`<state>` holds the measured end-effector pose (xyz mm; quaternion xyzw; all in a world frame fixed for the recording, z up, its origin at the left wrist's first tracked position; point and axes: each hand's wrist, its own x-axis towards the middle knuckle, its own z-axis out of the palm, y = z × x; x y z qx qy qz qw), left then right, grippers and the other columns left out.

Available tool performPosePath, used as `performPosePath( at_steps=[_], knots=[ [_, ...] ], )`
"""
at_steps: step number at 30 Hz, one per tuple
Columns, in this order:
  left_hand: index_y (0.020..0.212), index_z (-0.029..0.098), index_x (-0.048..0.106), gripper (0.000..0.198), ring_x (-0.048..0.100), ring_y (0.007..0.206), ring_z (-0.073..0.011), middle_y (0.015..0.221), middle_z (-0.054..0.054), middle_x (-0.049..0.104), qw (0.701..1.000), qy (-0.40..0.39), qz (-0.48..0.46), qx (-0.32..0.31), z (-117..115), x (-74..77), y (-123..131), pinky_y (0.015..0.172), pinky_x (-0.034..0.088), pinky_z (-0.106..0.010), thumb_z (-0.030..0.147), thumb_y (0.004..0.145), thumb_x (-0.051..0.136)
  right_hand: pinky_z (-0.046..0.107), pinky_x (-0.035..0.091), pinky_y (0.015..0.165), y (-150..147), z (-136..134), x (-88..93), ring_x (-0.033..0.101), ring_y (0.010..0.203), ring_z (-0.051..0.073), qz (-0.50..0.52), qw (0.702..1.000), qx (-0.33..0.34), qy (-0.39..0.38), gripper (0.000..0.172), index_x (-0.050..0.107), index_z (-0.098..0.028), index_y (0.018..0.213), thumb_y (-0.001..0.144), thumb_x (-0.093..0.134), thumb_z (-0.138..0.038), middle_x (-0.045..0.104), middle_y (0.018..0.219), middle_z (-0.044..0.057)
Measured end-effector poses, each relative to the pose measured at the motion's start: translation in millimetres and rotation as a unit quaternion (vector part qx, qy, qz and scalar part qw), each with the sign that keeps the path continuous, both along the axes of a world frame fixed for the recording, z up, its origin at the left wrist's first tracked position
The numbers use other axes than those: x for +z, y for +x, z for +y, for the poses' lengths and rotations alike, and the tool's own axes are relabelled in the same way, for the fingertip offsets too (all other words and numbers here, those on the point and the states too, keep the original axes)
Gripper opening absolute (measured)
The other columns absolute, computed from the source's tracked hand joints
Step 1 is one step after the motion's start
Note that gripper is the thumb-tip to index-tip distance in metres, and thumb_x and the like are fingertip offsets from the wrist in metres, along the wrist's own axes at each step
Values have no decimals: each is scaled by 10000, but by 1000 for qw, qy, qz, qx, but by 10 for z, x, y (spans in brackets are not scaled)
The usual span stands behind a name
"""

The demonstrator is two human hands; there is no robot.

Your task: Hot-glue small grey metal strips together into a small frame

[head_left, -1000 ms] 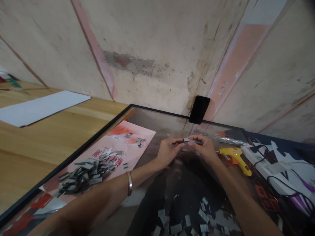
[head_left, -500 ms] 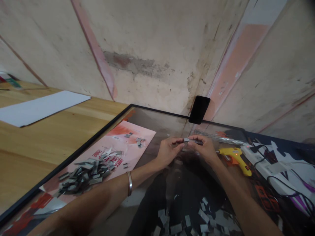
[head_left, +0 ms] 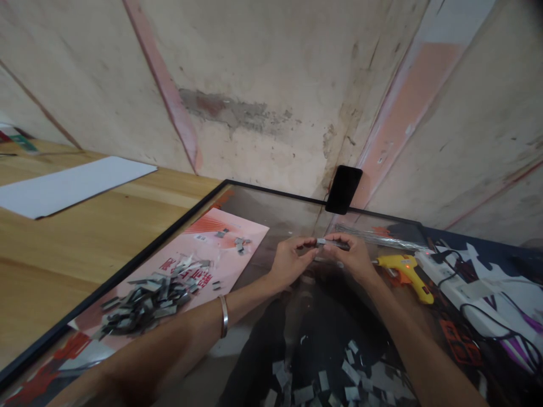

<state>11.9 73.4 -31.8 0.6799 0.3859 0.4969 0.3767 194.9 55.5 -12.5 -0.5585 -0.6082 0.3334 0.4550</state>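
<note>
Above the glossy dark tabletop (head_left: 263,198), my left hand (head_left: 292,261) and my right hand (head_left: 348,255) meet fingertip to fingertip. Between them is a small grey metal piece (head_left: 321,241); the fingers of both hands pinch it, and part of it runs under my right fingers. A silver bangle (head_left: 224,316) circles my left wrist. To the left, a heap of small grey metal pieces (head_left: 148,299) lies on a pink printed sheet (head_left: 237,226). More loose pieces (head_left: 324,380) are scattered at the near edge.
A yellow glue gun (head_left: 405,270) lies right of my right hand, beside a white power strip (head_left: 449,288) with cables. Thin metal rods (head_left: 382,238) lie behind it. A black phone (head_left: 343,189) leans on the wall. White paper (head_left: 76,183) rests on the wooden table (head_left: 127,226).
</note>
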Motion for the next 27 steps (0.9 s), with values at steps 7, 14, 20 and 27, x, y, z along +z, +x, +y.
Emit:
performPosePath(
  at_steps=[7,14,20,27],
  knots=[
    [983,176,702,239,653,880,-198,972,-73,716,1000,-4,5,-2,3,-2,5,760,515,-322,238,753,687,267,455,649,-2,2,-4,589,704,150,3,1000,1,1,324,708,-174,920,688,722,-400,677,805,33],
    [1179,212,611,439,566,1102,-215,1196,-91,604,998,59,8,24,-2,31,-23,920,467,-358,318,761,694,290,472,696,3,16,-21,608,742,166,-3,1000,-1,10,327,710,-182,931,692,721,-405,693,839,42],
    [1142,198,620,444,559,1100,-216,1160,-90,601,998,67,18,14,-2,4,-16,959,443,-366,303,724,726,284,470,672,0,10,-19,604,716,159,6,1000,-2,3,324,709,-185,925,684,731,-401,689,821,34],
    [1064,190,655,331,616,957,-197,1029,-69,681,999,27,25,-5,-13,-30,-11,872,478,-346,290,751,697,282,470,650,-13,-1,5,594,698,158,15,1000,5,-4,331,708,-179,931,685,728,-399,678,800,33]
  ],
)
